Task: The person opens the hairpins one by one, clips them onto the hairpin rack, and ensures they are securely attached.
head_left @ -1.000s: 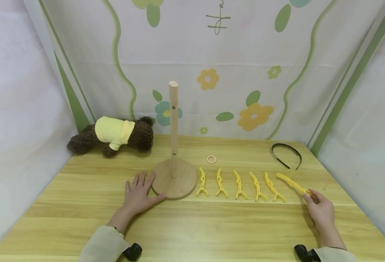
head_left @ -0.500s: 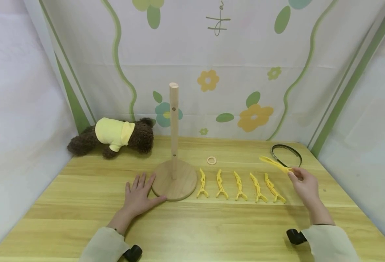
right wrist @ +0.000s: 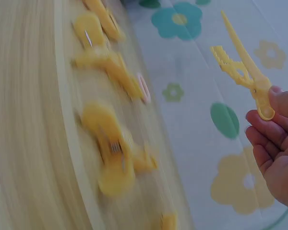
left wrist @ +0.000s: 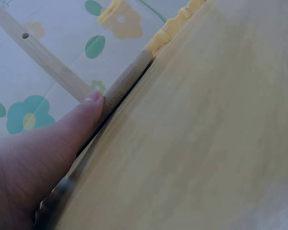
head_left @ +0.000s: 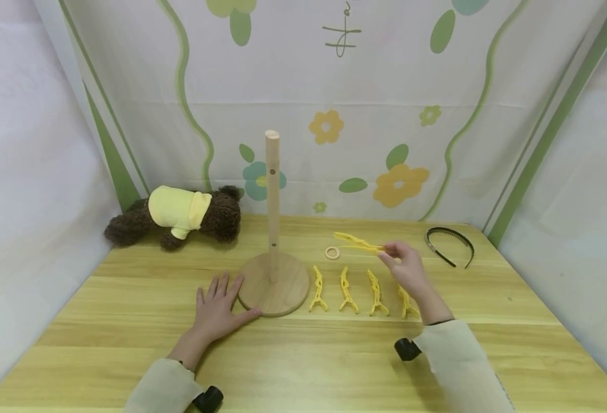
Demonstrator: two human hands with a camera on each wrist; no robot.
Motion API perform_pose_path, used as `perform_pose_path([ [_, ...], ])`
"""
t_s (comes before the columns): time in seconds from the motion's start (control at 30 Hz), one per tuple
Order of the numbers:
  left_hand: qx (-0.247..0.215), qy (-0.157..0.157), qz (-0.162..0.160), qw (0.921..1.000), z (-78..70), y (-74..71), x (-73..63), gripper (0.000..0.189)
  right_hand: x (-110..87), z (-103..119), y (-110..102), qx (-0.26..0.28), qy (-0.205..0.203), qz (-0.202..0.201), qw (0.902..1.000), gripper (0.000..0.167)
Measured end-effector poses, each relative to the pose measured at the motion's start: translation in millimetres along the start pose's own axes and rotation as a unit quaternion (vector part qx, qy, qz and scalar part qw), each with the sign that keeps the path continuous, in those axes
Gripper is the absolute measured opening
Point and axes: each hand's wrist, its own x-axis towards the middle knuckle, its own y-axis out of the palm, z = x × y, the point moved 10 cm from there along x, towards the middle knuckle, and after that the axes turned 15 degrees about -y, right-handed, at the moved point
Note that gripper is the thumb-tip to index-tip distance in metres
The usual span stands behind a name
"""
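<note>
While the right hand [head_left: 407, 269] pinches an alligator hair clip [right wrist: 262, 91], the splayed left hand [head_left: 217, 308] touches the wooden stand [head_left: 273, 229].
Lengthwise, the clip points there, toward ten o'clock.

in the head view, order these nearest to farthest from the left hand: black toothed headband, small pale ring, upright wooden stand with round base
1. Upright wooden stand with round base: at the left hand's right, touching it
2. Small pale ring: right of the stand, farther back
3. Black toothed headband: far right, near the table's back edge
</note>
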Motion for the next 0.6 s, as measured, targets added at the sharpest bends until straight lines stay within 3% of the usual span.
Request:
perform_pose_path([
  [0.37,0.003,0.002,-0.006,1.0,-1.7,-2.4,-1.3,0.091,16.4,39.1,80.8,0.063,-0.024,0.053,0.9963,0.016],
  [0.6,0.003,0.002,-0.006,1.0,-1.8,-1.6,-1.1,0.091,20.1,53.8,116.7,0.088,-0.037,0.068,0.9931,0.009],
])
